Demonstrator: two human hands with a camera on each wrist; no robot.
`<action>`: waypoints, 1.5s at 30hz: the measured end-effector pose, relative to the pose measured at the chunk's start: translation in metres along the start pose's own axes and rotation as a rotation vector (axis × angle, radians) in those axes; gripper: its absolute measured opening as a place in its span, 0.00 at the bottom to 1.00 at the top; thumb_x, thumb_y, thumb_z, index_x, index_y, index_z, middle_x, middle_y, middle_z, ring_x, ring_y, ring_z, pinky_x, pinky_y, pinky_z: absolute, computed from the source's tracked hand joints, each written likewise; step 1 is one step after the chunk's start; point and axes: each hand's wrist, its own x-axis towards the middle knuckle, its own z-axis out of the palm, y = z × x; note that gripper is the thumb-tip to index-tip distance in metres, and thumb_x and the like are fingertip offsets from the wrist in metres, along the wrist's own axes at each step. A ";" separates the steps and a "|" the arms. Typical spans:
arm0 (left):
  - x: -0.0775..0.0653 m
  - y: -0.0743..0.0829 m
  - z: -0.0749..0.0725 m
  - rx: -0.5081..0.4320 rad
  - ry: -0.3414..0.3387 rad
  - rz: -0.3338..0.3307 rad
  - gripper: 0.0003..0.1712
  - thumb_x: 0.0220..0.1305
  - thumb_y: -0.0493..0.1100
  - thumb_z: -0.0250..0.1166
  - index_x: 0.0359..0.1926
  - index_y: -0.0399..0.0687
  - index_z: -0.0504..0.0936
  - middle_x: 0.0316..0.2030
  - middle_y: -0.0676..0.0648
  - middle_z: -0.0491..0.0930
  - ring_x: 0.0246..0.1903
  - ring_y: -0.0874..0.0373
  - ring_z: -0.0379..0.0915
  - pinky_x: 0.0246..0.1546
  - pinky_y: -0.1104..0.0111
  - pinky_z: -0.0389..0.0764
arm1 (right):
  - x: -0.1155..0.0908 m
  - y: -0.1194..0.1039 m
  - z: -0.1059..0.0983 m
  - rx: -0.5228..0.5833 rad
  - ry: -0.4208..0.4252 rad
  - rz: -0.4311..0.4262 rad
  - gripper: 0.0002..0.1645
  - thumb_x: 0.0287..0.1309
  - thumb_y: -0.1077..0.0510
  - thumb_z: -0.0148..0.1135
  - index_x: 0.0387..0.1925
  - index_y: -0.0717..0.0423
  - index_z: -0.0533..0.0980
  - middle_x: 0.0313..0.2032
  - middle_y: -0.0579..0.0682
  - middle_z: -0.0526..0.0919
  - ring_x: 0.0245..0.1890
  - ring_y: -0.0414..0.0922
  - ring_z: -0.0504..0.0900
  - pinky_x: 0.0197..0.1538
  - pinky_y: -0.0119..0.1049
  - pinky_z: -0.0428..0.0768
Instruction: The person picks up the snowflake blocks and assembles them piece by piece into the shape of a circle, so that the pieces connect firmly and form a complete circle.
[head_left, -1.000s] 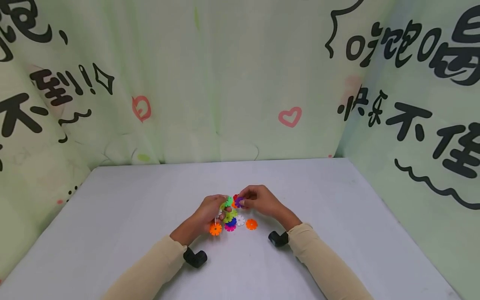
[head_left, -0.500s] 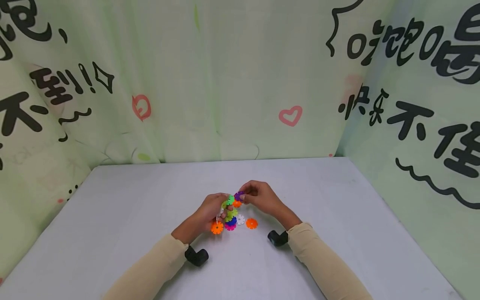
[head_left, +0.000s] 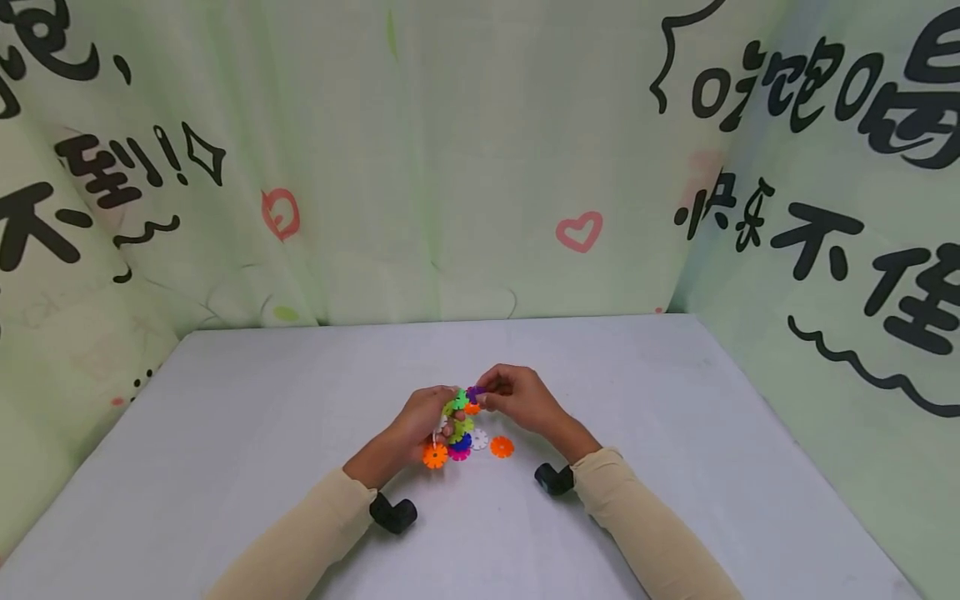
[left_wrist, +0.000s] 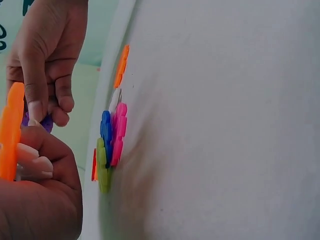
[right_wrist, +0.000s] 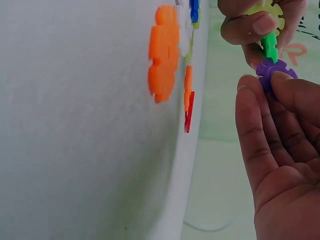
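My left hand (head_left: 420,421) grips a chain of notched flower-shaped plastic discs. The chain includes an orange disc (head_left: 435,455) near the wrist, a yellow-green disc (right_wrist: 274,15) and a bright green disc (right_wrist: 270,47) at its far end. Between thumb and fingers, my right hand (head_left: 521,398) pinches a purple disc (right_wrist: 267,71). In the right wrist view, the purple disc's edge meets the green disc's edge, and the two discs stand at an angle to each other. My left fingers partly cover the chain's middle.
Loose discs lie on the white table (head_left: 300,400) below my hands: yellow-green (left_wrist: 103,170), blue (left_wrist: 106,135), pink (left_wrist: 119,132), white (head_left: 479,439), red (right_wrist: 190,112) and two orange, one orange disc (head_left: 502,447) apart at the right. Printed curtains (head_left: 480,167) surround the table's back and sides.
My right hand has moved the purple disc up from near the loose discs, then slightly left to the green disc. My left hand stays nearly in place, still gripping the chain.
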 end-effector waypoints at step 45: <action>-0.001 0.007 -0.008 -0.157 0.128 0.033 0.24 0.73 0.46 0.42 0.62 0.42 0.74 0.44 0.39 0.80 0.25 0.57 0.73 0.33 0.70 0.79 | -0.005 0.007 -0.006 -0.129 -0.218 0.126 0.10 0.60 0.64 0.65 0.44 0.61 0.81 0.36 0.47 0.83 0.36 0.44 0.80 0.43 0.34 0.80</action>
